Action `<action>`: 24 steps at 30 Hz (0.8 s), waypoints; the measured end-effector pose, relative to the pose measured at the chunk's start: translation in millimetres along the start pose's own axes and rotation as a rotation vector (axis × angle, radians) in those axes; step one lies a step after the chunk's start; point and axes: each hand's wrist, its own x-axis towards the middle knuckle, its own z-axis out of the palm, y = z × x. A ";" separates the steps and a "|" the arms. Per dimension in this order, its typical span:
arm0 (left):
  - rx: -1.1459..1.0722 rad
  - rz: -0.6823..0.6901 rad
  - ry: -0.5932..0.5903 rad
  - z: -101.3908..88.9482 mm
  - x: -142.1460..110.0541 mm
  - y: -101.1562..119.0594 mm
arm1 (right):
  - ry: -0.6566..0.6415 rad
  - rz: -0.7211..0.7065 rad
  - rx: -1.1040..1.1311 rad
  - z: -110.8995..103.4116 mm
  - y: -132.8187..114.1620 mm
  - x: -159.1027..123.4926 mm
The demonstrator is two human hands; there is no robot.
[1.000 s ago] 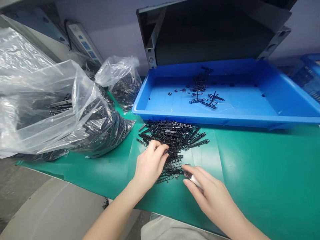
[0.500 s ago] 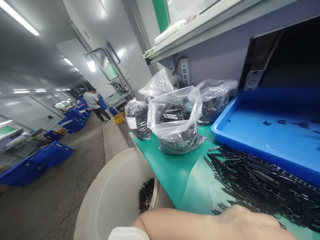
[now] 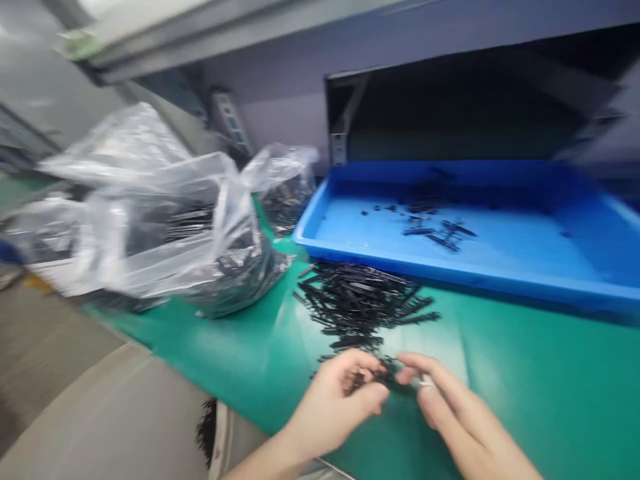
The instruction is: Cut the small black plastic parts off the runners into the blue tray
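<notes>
A heap of thin black plastic strips lies on the green mat just in front of a blue tray. Both my hands meet at the heap's near edge. My left hand is pinched, its fingers curled round a small black plastic part. My right hand touches the same part from the right, fingers closed, with something small and pale under its thumb. The picture is blurred by motion.
The blue tray holds a few loose black pieces. Clear plastic bags full of black parts stand at the left on the mat. A dark open case rises behind the tray. A pale round bin sits below the table's edge.
The view swung left toward the aisle and has come back to the table. My hands have moved from the heap's middle to its near edge and now pinch one part between them.
</notes>
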 end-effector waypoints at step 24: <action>0.089 -0.034 0.022 2.4 0.9 -13.2 | -0.072 -0.326 -0.410 11.0 -2.3 -6.3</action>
